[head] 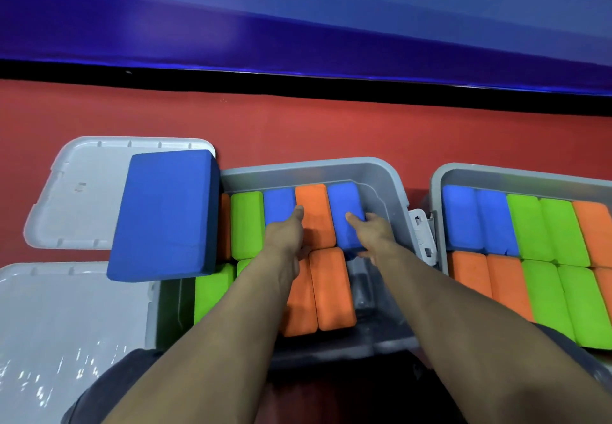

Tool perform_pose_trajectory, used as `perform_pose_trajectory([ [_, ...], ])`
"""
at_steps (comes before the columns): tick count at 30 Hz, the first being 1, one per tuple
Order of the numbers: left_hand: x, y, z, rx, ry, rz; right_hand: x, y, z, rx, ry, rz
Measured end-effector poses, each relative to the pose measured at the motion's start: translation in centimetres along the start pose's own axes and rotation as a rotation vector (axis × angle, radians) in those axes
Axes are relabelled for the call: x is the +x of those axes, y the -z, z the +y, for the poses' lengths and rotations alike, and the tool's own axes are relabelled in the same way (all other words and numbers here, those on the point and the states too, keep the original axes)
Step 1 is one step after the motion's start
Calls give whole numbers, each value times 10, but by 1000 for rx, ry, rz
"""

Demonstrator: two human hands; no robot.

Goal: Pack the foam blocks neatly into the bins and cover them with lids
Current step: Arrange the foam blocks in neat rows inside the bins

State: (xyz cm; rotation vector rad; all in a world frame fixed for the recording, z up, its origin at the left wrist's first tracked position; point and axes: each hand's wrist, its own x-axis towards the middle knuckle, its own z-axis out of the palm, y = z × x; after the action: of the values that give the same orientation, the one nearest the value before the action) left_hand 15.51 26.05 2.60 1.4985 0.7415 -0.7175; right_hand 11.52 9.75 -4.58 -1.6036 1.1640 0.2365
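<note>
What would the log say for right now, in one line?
step: packing middle bin | right hand: grips blue block | left hand: presses orange block | lids: off

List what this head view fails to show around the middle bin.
- Middle bin front row: partly hidden by both forearms.
- Its left end: covered by the loose blue block.
- Right bin: cut off by the frame edge.
- Right hand fingertips: hidden beside the blue block it grips.

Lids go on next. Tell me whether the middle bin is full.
Not full: the grey plastic middle bin shows bare floor right of the orange foam blocks.
</note>
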Motion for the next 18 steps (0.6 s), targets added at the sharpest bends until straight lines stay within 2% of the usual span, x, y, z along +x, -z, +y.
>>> perform_pose_trajectory([
  [4, -14, 24, 13, -68, 41, -12, -31, 8, -30, -184, 159, 90],
  [9, -27, 56, 19, -131, 48, 14, -86, 8, -72, -221, 440, -43],
  [13, -39, 89, 9, -181, 124, 58, -133, 9, -93, -299, 558, -166],
  [18, -56, 121, 0, -321, 175, 124, -157, 3, -75, -395, 606, -258],
])
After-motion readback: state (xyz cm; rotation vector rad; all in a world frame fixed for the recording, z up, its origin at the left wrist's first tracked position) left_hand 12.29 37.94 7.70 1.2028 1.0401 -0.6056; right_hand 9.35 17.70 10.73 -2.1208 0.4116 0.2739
